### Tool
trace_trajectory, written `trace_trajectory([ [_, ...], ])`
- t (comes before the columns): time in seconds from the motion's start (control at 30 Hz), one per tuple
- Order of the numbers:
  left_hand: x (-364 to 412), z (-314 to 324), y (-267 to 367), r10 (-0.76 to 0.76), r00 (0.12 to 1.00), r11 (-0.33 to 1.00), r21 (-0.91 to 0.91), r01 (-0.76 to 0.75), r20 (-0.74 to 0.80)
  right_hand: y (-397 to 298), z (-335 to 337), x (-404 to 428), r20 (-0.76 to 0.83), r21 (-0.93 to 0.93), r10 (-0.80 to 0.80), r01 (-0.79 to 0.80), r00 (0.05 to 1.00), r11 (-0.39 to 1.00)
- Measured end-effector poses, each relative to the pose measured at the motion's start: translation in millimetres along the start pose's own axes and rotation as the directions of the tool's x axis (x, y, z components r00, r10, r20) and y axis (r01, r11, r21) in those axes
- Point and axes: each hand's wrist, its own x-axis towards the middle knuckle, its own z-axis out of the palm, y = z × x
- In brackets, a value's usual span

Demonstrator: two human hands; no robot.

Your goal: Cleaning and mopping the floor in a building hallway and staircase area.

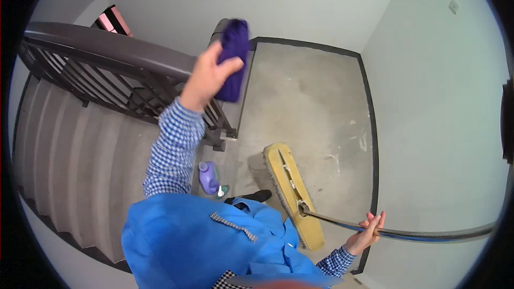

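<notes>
My left hand [209, 73] reaches out over the end of the stair railing. A folded purple cloth [235, 60], slightly blurred, is held between its thumb and fingers above the dark handrail [132, 50]. Low on the right, my right hand [364, 236] has the metal pole [425, 235] of a flat dust mop between its thumb and fingers, some of them extended. The mop's long yellow head [293, 196] rests on the concrete floor [305, 100], its grey fringe showing along the left edge.
A purple jug [209, 177] and a small bottle with a white top [222, 191] stand by the railing's foot. Concrete stairs [80, 148] lie left of the balusters. Pale walls [433, 108] with dark skirting bound the landing. A pink-and-black object [114, 20] shows beyond the handrail.
</notes>
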Motion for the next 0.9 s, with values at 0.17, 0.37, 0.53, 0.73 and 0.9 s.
trace_trajectory([
  [0.17, 28.2, -28.6, -14.0, 0.154, 0.983, 0.274, 0.96, 0.053, -0.098, -2.9, -13.6, 0.3, -0.05, -0.053, -0.005, 0.003, 0.999, 0.999],
  [0.37, 37.5, -7.9, -32.0, 0.078, 0.997, -0.166, 0.985, 0.042, -0.029, 24.9, -20.0, 21.8, -0.136, -0.063, 0.011, -0.02, 0.991, 0.998],
  [0.53, 36.9, 22.4, -15.6, 0.267, 0.963, -0.223, 0.974, 0.04, 0.022, 51.9, -19.3, 46.4, -0.23, -0.024, -0.001, -0.004, 0.973, 1.0],
  [0.73, 33.4, 96.3, -62.5, 0.615, 0.718, -0.04, 0.922, -0.384, 0.326, 94.7, -36.3, 41.2, -0.442, 0.032, -0.036, 0.055, 0.896, 0.998],
  [0.9, 47.0, 159.8, -110.1, 0.536, 0.78, 0.318, 0.779, -0.54, 0.323, 116.7, -40.6, 75.0, -0.507, 0.086, -0.05, 0.108, 0.86, 0.99],
])
